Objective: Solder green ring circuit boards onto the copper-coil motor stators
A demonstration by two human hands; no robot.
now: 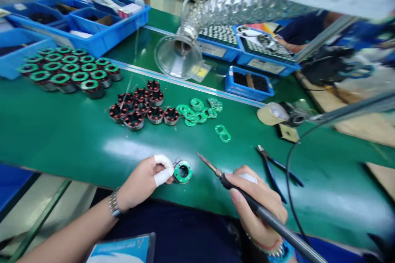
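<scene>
My left hand (pixel 153 178), white covers on its thumb and forefinger, pinches the left side of a motor stator (pixel 183 172) near the table's front edge. A green ring-shaped circuit board lies on top of that stator, and thin wires stick up at its left. In my right hand (pixel 259 203) is a soldering iron (pixel 243 193), held like a pen. Its tip points up and left, a short way right of the stator and apart from it. Loose green ring boards (pixel 197 113) lie farther back, beside several bare stators (pixel 142 107) with copper windings.
Stators topped with green rings (pixel 70 70) stand in rows at the left, before a blue divided tray (pixel 114 37). A clear funnel hood (pixel 179 57) hangs over the back. Cutting pliers (pixel 271 168), a tape roll (pixel 272 114) and the iron's cable (pixel 288 172) are at the right. Another person's arm (pixel 293 45) shows behind.
</scene>
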